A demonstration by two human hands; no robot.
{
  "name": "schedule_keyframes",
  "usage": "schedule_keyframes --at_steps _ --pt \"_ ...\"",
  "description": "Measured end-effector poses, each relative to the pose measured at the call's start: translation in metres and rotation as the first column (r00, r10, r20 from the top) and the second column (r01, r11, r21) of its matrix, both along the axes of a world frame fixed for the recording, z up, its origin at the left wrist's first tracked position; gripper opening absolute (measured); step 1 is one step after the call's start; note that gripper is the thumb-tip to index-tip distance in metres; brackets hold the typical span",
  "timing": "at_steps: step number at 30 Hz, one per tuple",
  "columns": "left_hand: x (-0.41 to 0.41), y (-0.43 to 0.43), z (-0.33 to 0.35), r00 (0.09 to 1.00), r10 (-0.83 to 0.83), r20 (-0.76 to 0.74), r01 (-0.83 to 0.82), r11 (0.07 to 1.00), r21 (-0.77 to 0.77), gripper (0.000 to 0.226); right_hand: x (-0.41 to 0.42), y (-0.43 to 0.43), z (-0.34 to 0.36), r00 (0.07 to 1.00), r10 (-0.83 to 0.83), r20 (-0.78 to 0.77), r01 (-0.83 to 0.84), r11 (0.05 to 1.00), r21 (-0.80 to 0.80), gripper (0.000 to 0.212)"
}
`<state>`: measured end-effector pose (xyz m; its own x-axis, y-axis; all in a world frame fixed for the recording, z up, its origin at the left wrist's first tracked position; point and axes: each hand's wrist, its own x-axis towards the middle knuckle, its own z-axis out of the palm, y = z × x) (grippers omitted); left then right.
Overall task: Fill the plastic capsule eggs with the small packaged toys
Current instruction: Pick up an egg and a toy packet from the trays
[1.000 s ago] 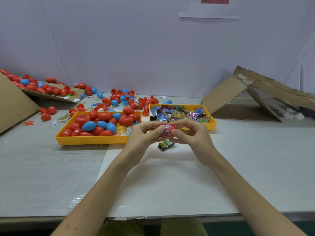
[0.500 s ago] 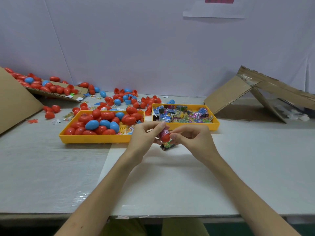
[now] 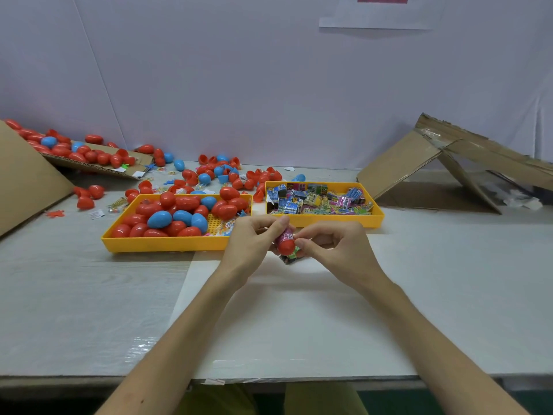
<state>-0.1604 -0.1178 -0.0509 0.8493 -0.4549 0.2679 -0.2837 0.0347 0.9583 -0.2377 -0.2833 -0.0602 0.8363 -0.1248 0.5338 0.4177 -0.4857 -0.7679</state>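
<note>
Fingers (image 3: pixel 276 225) of the left hand (image 3: pixel 250 245) and the right hand (image 3: pixel 335 250) are curled inward and meet around a red capsule egg (image 3: pixel 286 247), pinching it between them just above the table (image 3: pixel 299 310). A pink packaged toy (image 3: pixel 285 235) sticks out of the egg's upper end, and the left thumb lies along the top of it. On the other side, the right thumb and forefinger press against the egg's lower right side. How much of the shell is there cannot be told, since the fingers cover part of it.

Directly under the fingers a green and black toy packet (image 3: pixel 288 259) lies on the table, half hidden by the egg. Just beyond the fingers and a little to their right stands a yellow toy tray (image 3: pixel 375 220) full of small printed packets. To the left of the fingers, close by the left knuckles, a yellow egg tray (image 3: pixel 164 244) is heaped with red and blue eggs (image 3: pixel 160 219). Farther beyond and to the left, loose eggs (image 3: pixel 206 176) and open halves lie scattered on the table. More rest on a cardboard flap (image 3: pixel 140 163) far to the left. Well to the right of the fingers, a folded cardboard box (image 3: pixel 404 163) stands like a tent against the white wall
</note>
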Motion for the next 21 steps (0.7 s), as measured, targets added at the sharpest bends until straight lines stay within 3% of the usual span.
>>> schedule_keyframes --at_steps 7,21 --pt "-0.0007 -0.0016 -0.0008 0.999 0.027 -0.040 -0.027 1.000 -0.004 0.033 -0.0019 0.0038 0.0038 0.974 -0.047 0.222 0.116 0.943 -0.310 0.007" --pt "-0.0021 -0.0014 -0.0014 0.994 -0.078 -0.083 0.076 0.997 -0.023 0.035 -0.0027 0.0100 0.0038 0.991 -0.065 0.114 0.109 0.891 -0.440 0.012"
